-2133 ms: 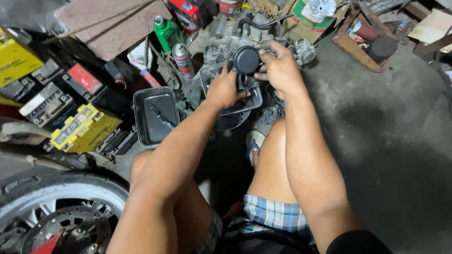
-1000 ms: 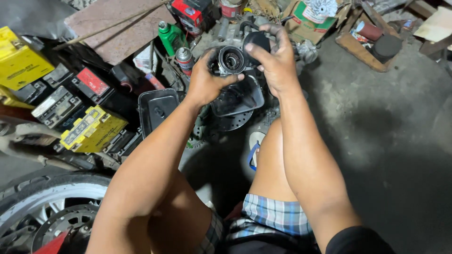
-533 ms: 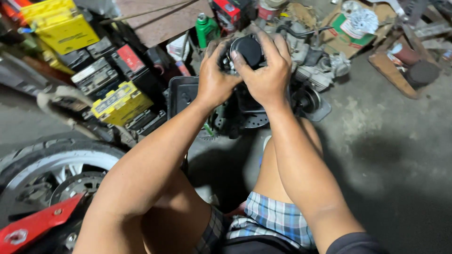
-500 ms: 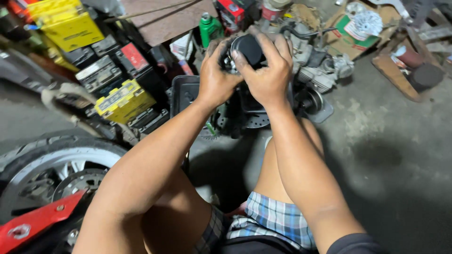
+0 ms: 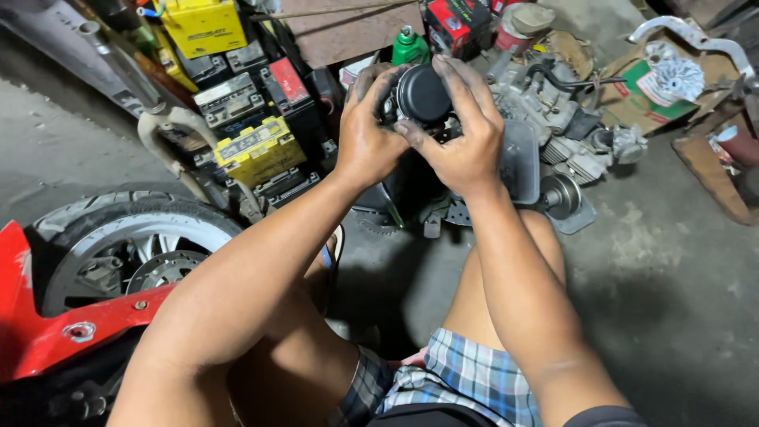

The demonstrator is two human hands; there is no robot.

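Note:
Both of my hands hold a round black engine part (image 5: 422, 93) up in front of me, above my knees. My left hand (image 5: 367, 134) grips its left side, fingers smeared with grease. From the right, my right hand (image 5: 462, 133) wraps over it, thumb pressed on its lower front edge. Below and behind the part lies a grey engine block (image 5: 545, 111) on the concrete floor (image 5: 656, 237). Much of the part is hidden by my fingers.
Yellow, black and red batteries (image 5: 249, 134) are stacked at the left. A motorcycle wheel (image 5: 126, 245) with a red fender (image 5: 47, 332) stands at lower left. A green bottle (image 5: 409, 46), cardboard (image 5: 648, 87) and metal parts lie at the back.
The view has swung left and down, so the batteries and wheel fill more of the frame. My hands keep hold of the black part, with the right thumb shifted lower on it.

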